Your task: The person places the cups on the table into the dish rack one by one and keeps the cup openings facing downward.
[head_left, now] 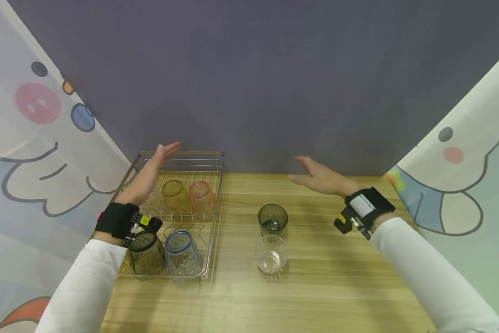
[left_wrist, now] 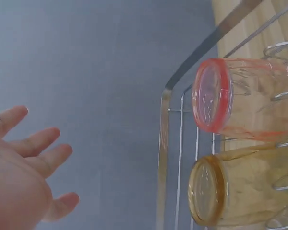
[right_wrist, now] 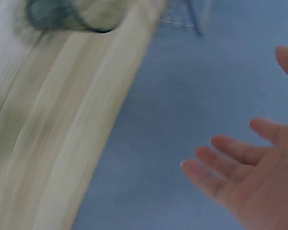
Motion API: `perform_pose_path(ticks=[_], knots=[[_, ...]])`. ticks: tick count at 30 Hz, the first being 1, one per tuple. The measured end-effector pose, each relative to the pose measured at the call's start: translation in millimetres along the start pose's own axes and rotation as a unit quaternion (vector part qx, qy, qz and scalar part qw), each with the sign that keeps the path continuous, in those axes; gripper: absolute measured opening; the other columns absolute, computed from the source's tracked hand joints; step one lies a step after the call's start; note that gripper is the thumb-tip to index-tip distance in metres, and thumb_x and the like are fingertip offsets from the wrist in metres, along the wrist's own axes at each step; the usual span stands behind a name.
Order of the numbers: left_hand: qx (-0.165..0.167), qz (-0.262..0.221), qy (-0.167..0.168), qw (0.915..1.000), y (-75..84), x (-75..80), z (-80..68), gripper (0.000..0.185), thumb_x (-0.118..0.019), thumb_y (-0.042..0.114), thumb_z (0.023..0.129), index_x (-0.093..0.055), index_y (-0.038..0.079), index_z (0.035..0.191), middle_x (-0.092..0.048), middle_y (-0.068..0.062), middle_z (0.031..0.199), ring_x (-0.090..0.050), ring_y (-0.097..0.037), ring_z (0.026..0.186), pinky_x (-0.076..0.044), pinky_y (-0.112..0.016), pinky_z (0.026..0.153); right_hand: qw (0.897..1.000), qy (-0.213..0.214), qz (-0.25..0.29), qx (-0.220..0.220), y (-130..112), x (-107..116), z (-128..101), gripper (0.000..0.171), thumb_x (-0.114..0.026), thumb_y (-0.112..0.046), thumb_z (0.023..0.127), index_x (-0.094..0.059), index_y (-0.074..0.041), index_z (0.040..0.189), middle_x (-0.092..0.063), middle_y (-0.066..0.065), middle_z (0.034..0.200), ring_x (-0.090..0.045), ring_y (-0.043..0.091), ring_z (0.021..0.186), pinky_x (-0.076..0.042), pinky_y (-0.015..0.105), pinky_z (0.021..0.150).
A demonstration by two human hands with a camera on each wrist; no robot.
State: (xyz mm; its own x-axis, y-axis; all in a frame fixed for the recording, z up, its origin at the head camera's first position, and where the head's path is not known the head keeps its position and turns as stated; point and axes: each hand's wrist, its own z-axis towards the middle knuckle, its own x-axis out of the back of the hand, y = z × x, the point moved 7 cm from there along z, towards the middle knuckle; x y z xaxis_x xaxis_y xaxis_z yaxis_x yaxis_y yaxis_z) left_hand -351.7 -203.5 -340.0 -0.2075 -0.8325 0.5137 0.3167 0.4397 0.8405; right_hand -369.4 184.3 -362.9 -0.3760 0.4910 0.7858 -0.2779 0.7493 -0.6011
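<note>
Both hands are hovering in the air, holding nothing. The left hand [head_left: 149, 173] is hanging over the far left part of the wire rack [head_left: 216, 185], palm turned inward, its fingers [left_wrist: 36, 143] lying straight and slightly spread; the left wrist view is showing them against the grey wall [head_left: 253, 69], clear of everything. The right hand [head_left: 322, 178] is floating above the far edge of the bench [head_left: 336, 286], fingers [right_wrist: 230, 153] stretched out loosely and apart, gripping nothing, touching nothing.

Down in the rack, four glasses are standing upside down. The yellow glass [head_left: 175, 195] and the pink glass [head_left: 201, 198] are sitting side by side in the far row, just below and right of the left hand. In the near row, the dark glass [head_left: 146, 253] is sitting partly under the left wrist strap, and the blue-rimmed glass [head_left: 181, 252] is standing just beside it.

Out on the bare bench, right of the rack, two more are standing mouth up: the smoky glass [head_left: 273, 219] farther back, the clear glass [head_left: 271, 254] just in front of it, nearly touching. The right hand is hanging beyond and to the right of the smoky one, which is the nearest to it. The right wrist view is blurring badly, giving only a smeared dark glass at the top.
</note>
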Motion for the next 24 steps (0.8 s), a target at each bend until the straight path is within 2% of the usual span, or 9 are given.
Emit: perform_pose_path(ticks=[3,6,9,11,15,19,22,24], knots=[[-0.02,0.03,-0.027,0.999,8.6,-14.7,7.7,0.06,-0.01,0.049,0.107,-0.013,0.02,0.16,-0.009,-0.012,0.167,-0.004,-0.039,0.154,-0.002,-0.068,0.119,0.997,-0.019,-0.06,0.043,-9.5,-15.9,5.8,0.083,-0.058,-0.046,0.097,-0.018,-0.007,0.157,-0.024,0.025,0.16,-0.026,0.045,0.147,-0.025,0.063,0.117],[-0.03,0.044,-0.046,0.9976,14.3,-28.0,13.5,0.059,-0.013,0.048,0.107,-0.012,0.022,0.16,-0.009,-0.011,0.167,-0.006,-0.037,0.154,-0.006,-0.067,0.12,0.993,-0.055,-0.085,0.062,-14.6,-34.5,9.4,0.088,-0.066,-0.045,0.091,-0.019,-0.01,0.158,-0.021,0.021,0.162,-0.02,0.043,0.15,-0.023,0.063,0.118],[-0.036,0.062,-0.05,0.9962,18.2,-38.4,16.9,0.057,-0.017,0.047,0.108,-0.011,0.024,0.16,-0.012,-0.01,0.167,-0.01,-0.037,0.154,-0.01,-0.066,0.12,0.987,-0.089,-0.11,0.081,-20.5,-52.6,10.8,0.094,-0.073,-0.037,0.085,-0.018,-0.016,0.158,-0.019,0.02,0.163,-0.019,0.043,0.15,-0.023,0.065,0.117],[-0.04,0.083,-0.049,0.9945,19.6,-43.7,18.4,0.057,-0.019,0.046,0.108,-0.012,0.022,0.16,-0.013,-0.01,0.167,-0.011,-0.038,0.154,-0.007,-0.068,0.119,0.983,-0.109,-0.121,0.089,-24.4,-65.0,10.8,0.098,-0.077,-0.028,0.081,-0.017,-0.02,0.159,-0.015,0.021,0.163,-0.016,0.044,0.15,-0.021,0.067,0.117],[-0.05,0.123,-0.051,0.9899,20.4,-52.3,20.7,0.058,-0.021,0.045,0.108,-0.014,0.019,0.16,-0.013,-0.01,0.167,-0.011,-0.038,0.154,0.004,-0.068,0.117,0.974,-0.13,-0.155,0.105,-30.3,-90.6,9.5,0.105,-0.081,-0.008,0.074,-0.02,-0.026,0.158,-0.008,0.02,0.165,-0.01,0.046,0.151,-0.025,0.068,0.114],[-0.052,0.132,-0.052,0.9885,19.7,-58.2,21.7,0.06,-0.022,0.047,0.108,-0.015,0.018,0.16,-0.014,-0.01,0.167,-0.012,-0.036,0.154,0.008,-0.067,0.117,0.956,-0.135,-0.228,0.123,-31.1,-111.1,9.1,0.109,-0.08,0.003,0.071,-0.022,-0.029,0.157,-0.006,0.016,0.166,-0.007,0.048,0.151,-0.028,0.069,0.113],[-0.055,0.124,-0.045,0.9898,20.1,-60.3,22.9,0.059,-0.021,0.049,0.107,-0.017,0.021,0.159,-0.016,-0.008,0.167,-0.011,-0.035,0.154,0.009,-0.067,0.117,0.947,-0.133,-0.263,0.13,-28.0,-120.5,9.4,0.108,-0.077,0.007,0.072,-0.023,-0.033,0.157,-0.007,0.015,0.166,-0.01,0.051,0.149,-0.035,0.066,0.11],[-0.061,0.113,-0.039,0.991,21.5,-60.8,24.9,0.06,-0.019,0.05,0.107,-0.017,0.021,0.159,-0.017,-0.009,0.166,-0.011,-0.036,0.154,0.009,-0.068,0.117,0.947,-0.138,-0.261,0.125,-24.4,-125.0,9.3,0.105,-0.074,0.009,0.074,-0.025,-0.034,0.156,-0.008,0.015,0.166,-0.013,0.052,0.149,-0.048,0.058,0.102]])
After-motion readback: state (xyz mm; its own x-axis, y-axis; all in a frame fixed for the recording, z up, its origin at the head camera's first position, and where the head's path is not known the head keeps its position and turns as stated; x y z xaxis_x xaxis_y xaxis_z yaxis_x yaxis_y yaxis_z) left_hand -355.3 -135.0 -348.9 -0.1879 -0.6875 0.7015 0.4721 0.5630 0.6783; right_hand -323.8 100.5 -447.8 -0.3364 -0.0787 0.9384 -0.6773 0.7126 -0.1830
